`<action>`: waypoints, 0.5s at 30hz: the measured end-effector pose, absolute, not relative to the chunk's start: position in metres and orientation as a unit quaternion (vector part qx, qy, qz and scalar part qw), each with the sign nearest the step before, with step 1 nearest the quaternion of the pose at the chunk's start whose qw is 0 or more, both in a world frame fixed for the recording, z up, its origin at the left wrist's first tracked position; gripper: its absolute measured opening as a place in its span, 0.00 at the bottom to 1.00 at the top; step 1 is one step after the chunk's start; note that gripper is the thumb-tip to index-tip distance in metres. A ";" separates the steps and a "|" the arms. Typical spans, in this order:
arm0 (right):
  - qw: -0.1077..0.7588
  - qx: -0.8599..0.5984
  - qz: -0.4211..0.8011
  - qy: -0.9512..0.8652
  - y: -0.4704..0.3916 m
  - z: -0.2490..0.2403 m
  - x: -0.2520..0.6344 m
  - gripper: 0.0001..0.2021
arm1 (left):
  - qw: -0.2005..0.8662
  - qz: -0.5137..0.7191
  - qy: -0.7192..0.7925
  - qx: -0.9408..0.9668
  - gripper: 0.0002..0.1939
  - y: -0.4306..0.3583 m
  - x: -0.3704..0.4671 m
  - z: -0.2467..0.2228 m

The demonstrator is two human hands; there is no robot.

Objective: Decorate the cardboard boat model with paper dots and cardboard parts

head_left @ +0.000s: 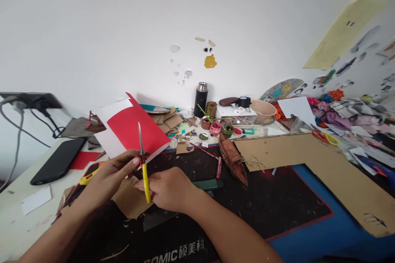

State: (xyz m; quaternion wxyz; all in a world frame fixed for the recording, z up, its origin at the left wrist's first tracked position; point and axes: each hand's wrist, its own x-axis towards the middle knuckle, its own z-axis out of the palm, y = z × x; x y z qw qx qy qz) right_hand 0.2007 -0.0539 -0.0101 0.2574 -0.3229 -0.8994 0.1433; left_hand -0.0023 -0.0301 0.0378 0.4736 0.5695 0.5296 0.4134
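My right hand (173, 189) is closed round the handles of a pair of yellow-handled scissors (146, 183), whose blades point up and away. My left hand (123, 168) pinches the lower edge of a red sheet with a white border (135, 125), just left of the blades. The sheet stands tilted above the table, beyond both hands. Behind the scissors' handles and under my hands lies a piece of brown cardboard (131, 203). Whether the blades touch the sheet's edge is hard to tell.
A brown model boat (232, 156) lies on the black mat (274, 201), near open paint jars (227, 130) and a black flask (201, 100). Large cardboard (333, 172) spans the right. Red-and-yellow scissors (325, 137) rest there. A black phone (58, 162) sits left; a green object (207, 184) lies centrally.
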 end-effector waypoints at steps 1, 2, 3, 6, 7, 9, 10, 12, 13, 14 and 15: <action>0.258 -0.325 0.146 -0.898 -0.054 -0.010 0.200 0.13 | 0.473 0.407 0.525 0.578 0.28 -0.030 -0.002 0.037; 0.261 -0.327 0.151 -0.896 -0.055 -0.010 0.199 0.12 | 0.474 0.403 0.524 0.581 0.28 -0.029 -0.003 0.036; 0.266 -0.328 0.158 -0.893 -0.055 -0.009 0.199 0.12 | 0.476 0.404 0.526 0.578 0.28 -0.029 -0.004 0.035; 0.290 -0.328 0.193 -0.878 -0.057 -0.008 0.197 0.12 | 0.499 0.423 0.535 0.534 0.28 -0.028 -0.006 0.030; 0.298 -0.328 0.208 -0.872 -0.058 -0.007 0.196 0.12 | 0.512 0.435 0.537 0.510 0.28 -0.027 -0.006 0.029; 0.312 -0.331 0.242 -0.857 -0.060 -0.003 0.196 0.11 | 0.546 0.456 0.536 0.455 0.29 -0.027 -0.004 0.031; 0.319 -0.333 0.261 -0.848 -0.060 -0.001 0.196 0.10 | 0.561 0.465 0.534 0.429 0.30 -0.027 -0.003 0.033; 0.334 -0.330 0.308 -0.828 -0.062 0.004 0.196 0.09 | 0.579 0.483 0.530 0.388 0.31 -0.028 0.001 0.038; 0.341 -0.326 0.333 -0.816 -0.062 0.006 0.196 0.09 | 0.580 0.493 0.532 0.372 0.31 -0.028 0.003 0.041; 0.347 -0.331 0.354 -0.803 -0.063 0.007 0.196 0.09 | 0.577 0.503 0.534 0.358 0.32 -0.028 0.004 0.043; 0.352 -0.337 0.377 -0.787 -0.063 0.008 0.196 0.09 | 0.571 0.515 0.539 0.344 0.33 -0.028 0.005 0.045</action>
